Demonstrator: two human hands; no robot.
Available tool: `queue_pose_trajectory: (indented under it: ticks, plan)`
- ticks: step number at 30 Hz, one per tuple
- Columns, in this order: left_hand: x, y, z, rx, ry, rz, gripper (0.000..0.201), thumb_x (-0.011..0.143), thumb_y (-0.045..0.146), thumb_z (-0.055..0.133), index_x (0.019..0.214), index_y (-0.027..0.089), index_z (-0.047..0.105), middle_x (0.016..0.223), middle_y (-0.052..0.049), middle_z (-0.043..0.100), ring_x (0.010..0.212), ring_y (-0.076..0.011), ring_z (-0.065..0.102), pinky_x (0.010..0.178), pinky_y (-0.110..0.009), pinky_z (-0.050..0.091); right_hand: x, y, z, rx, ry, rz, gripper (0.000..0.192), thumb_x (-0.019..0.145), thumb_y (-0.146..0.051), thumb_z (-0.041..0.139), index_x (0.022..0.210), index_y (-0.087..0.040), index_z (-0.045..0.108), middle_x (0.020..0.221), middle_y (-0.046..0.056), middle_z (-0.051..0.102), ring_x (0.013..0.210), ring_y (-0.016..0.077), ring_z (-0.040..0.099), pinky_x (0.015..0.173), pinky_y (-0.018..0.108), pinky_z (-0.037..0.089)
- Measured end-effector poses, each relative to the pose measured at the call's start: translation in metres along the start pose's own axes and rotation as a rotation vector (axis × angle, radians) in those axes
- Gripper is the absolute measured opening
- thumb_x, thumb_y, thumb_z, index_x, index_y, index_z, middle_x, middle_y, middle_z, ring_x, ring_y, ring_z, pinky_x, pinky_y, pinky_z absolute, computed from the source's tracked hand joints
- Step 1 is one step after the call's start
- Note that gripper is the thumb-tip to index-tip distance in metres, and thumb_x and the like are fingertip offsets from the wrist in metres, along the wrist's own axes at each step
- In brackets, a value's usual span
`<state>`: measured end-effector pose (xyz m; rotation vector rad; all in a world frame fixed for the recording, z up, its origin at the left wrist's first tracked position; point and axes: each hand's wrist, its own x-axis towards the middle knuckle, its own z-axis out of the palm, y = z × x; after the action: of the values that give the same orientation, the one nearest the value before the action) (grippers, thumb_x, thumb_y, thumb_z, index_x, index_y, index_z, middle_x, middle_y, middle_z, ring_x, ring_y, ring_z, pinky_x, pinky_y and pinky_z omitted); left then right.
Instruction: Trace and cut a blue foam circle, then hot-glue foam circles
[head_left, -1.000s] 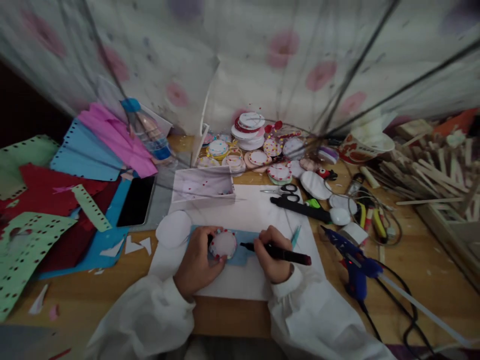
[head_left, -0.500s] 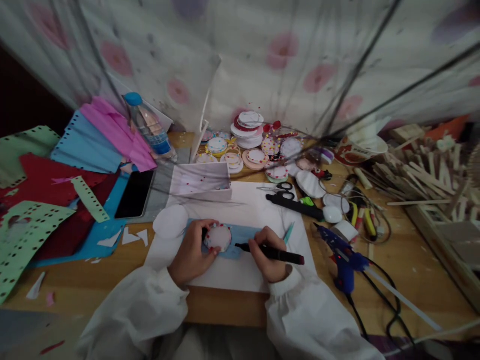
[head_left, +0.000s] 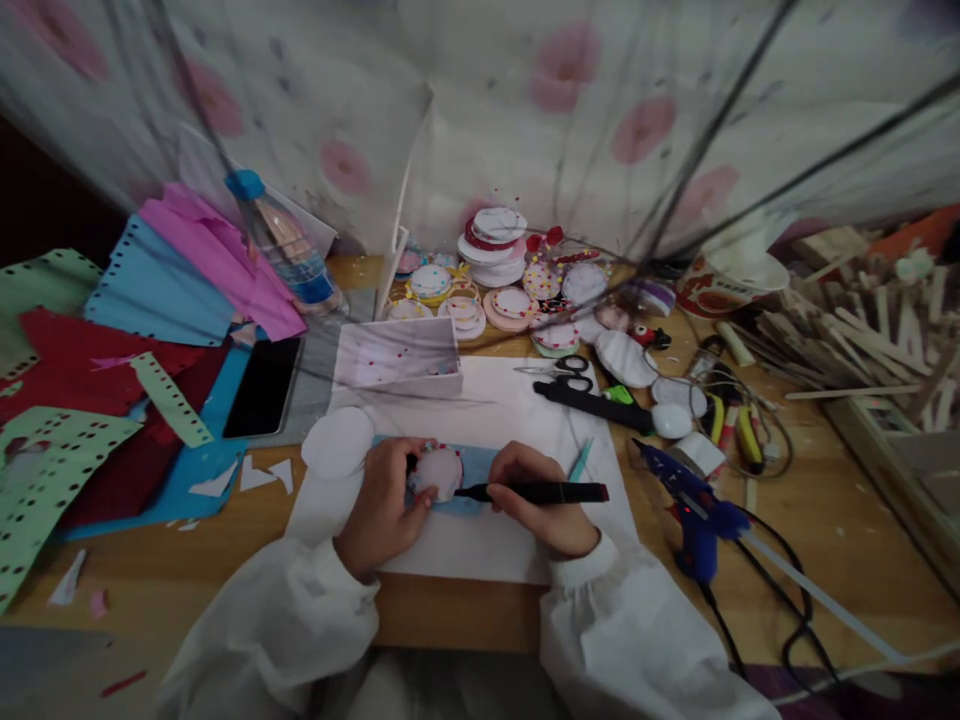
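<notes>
My left hand (head_left: 391, 505) is closed around the left side of a small round paper piece (head_left: 439, 472), pale on top with red dots along its rim. Between the fingers of my right hand (head_left: 541, 498) is a black marker (head_left: 559, 492), lying nearly level. Its tip meets or nearly meets the right edge of the round piece. Beneath both is a blue paper piece (head_left: 474, 470) on a large white sheet (head_left: 517, 410). To the left of my left hand lies a white paper disc (head_left: 337, 442).
A white box (head_left: 397, 355), scissors (head_left: 562, 372) and several decorated paper discs (head_left: 514, 303) stand behind. On the right are a blue glue gun (head_left: 694, 505) with its cord and wooden sticks (head_left: 862, 320). Coloured paper (head_left: 112, 350), a phone (head_left: 264, 388) and a bottle (head_left: 289, 245) occupy the left.
The marker has moved left, bringing its tip to the round piece's edge, and lies more level. My left hand keeps its hold. The whole view has shifted slightly.
</notes>
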<state>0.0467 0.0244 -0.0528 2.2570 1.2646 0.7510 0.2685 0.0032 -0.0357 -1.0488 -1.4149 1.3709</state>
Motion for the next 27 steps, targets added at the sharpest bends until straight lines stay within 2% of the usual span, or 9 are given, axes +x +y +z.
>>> queue_pose_trajectory:
  ticks: [5, 7, 10, 15, 23, 27]
  plan:
    - [0.001, 0.0, 0.0, 0.013, 0.004, 0.0, 0.041, 0.074, 0.014, 0.06, 0.108, 0.021, 0.039, 0.113, -0.012, 0.053, 0.103, -0.0283, 0.048, 0.089, -0.046, 0.038, 0.0, -0.004, 0.001, -0.078, -0.192, -0.018, 0.011, 0.075, -0.023, 0.06, 0.08, -0.019, 0.051, 0.067, -0.003, 0.053, 0.053, 0.0076, 0.043, 0.047, 0.019, 0.036]
    - [0.001, 0.0, 0.0, 0.02, 0.008, -0.003, 0.04, 0.074, 0.015, 0.06, 0.108, 0.021, 0.039, 0.111, -0.012, 0.053, 0.102, -0.0279, 0.049, 0.089, -0.045, 0.038, 0.0, -0.003, 0.005, -0.134, -0.23, -0.035, 0.01, 0.074, -0.021, 0.059, 0.081, -0.02, 0.052, 0.066, -0.004, 0.053, 0.051, 0.0071, 0.042, 0.045, 0.018, 0.035]
    - [0.001, 0.0, 0.0, 0.022, 0.009, -0.005, 0.04, 0.075, 0.016, 0.06, 0.108, 0.02, 0.039, 0.111, -0.012, 0.053, 0.101, -0.0277, 0.049, 0.088, -0.044, 0.039, -0.001, -0.001, 0.01, -0.237, -0.222, -0.092, 0.012, 0.074, -0.018, 0.058, 0.085, -0.021, 0.053, 0.066, -0.005, 0.053, 0.051, 0.007, 0.044, 0.045, 0.018, 0.036]
    - [0.001, 0.0, 0.0, 0.02, 0.012, -0.003, 0.04, 0.074, 0.016, 0.06, 0.108, 0.02, 0.039, 0.111, -0.012, 0.054, 0.101, -0.0278, 0.05, 0.088, -0.044, 0.038, -0.002, 0.004, 0.014, -0.375, -0.215, -0.193, 0.014, 0.075, -0.018, 0.059, 0.088, -0.021, 0.056, 0.074, -0.002, 0.06, 0.059, 0.0103, 0.055, 0.053, 0.02, 0.043]
    - [0.001, 0.001, -0.001, -0.005, 0.01, -0.014, 0.04, 0.074, 0.014, 0.06, 0.107, 0.021, 0.04, 0.112, -0.012, 0.055, 0.103, -0.0288, 0.05, 0.089, -0.045, 0.038, 0.001, 0.007, 0.017, -0.448, -0.222, -0.227, 0.015, 0.076, -0.021, 0.06, 0.091, -0.02, 0.056, 0.079, -0.001, 0.064, 0.067, 0.0118, 0.06, 0.061, 0.022, 0.046]
    - [0.001, 0.0, -0.001, 0.002, 0.013, -0.009, 0.04, 0.074, 0.015, 0.06, 0.108, 0.021, 0.04, 0.11, -0.012, 0.054, 0.102, -0.0288, 0.05, 0.089, -0.046, 0.039, 0.001, 0.006, 0.017, -0.456, -0.228, -0.204, 0.013, 0.075, -0.018, 0.058, 0.088, -0.02, 0.055, 0.078, -0.001, 0.063, 0.064, 0.011, 0.059, 0.059, 0.021, 0.045]
